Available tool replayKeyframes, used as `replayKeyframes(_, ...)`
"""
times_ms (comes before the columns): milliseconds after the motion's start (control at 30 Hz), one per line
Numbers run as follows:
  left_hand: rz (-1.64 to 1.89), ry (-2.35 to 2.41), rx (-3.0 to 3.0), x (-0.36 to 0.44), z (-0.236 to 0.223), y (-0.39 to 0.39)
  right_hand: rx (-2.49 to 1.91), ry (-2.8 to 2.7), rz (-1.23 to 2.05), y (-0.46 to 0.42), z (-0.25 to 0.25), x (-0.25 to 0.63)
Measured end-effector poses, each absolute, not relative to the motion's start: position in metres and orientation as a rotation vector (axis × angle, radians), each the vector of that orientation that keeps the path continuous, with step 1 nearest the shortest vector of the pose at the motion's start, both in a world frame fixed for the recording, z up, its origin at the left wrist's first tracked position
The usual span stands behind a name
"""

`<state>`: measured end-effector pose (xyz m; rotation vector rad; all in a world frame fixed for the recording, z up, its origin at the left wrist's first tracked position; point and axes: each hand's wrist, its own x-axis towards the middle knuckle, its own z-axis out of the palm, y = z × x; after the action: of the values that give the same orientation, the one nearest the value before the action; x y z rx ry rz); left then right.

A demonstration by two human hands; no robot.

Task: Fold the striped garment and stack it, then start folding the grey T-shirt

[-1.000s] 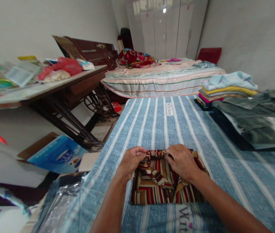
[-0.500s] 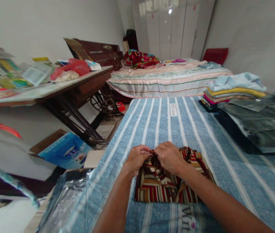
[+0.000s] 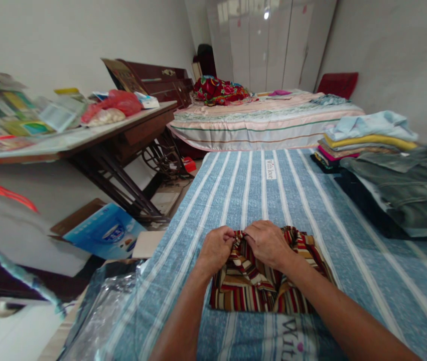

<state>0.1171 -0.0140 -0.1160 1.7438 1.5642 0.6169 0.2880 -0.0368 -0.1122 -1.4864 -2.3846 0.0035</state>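
A striped garment (image 3: 247, 296) in red, brown, cream and black lies folded on the blue-and-white striped bed sheet (image 3: 213, 200). Its far edge is gathered and elastic-looking. My left hand (image 3: 216, 249) pinches that edge at the far left corner, thumb against fingers. Just to its right, my right hand (image 3: 268, 243) grips the same edge with bent fingers. A short stretch of cloth runs between the two hands. My right forearm covers part of the garment's right side.
To the right stand a stack of folded clothes (image 3: 367, 143) and grey-green jeans (image 3: 405, 185). On the left are a cluttered sewing-machine table (image 3: 123, 129), a blue carton (image 3: 104, 230) and clear plastic wrapping (image 3: 104, 306). A second bed (image 3: 258, 128) stands behind.
My hands have moved slightly apart along the garment's far edge, showing more cloth between them. Both keep hold of it. The view has shifted a little.
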Motion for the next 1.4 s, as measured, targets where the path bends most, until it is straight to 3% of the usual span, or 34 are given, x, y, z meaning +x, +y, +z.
replayKeyframes(233,0.632,1.557,1.904,0.121,-0.109,-0.016,-1.204,-2.385,0.098,-0.036,-0.115,0.286)
replayKeyframes(600,0.646,1.562,1.828,0.121,-0.117,-0.013,-1.279,-2.497,0.07,-0.022,-0.11,0.283)
replayKeyframes(1133,0.284,2.186,2.075,0.145,-0.112,-0.035,-1.406,-2.455,0.148,-0.019,-0.112,0.283)
replayKeyframes(1400,0.112,2.223,2.202,0.146,-0.116,-0.038,-1.375,-2.476,0.181,-0.02,-0.11,0.283)
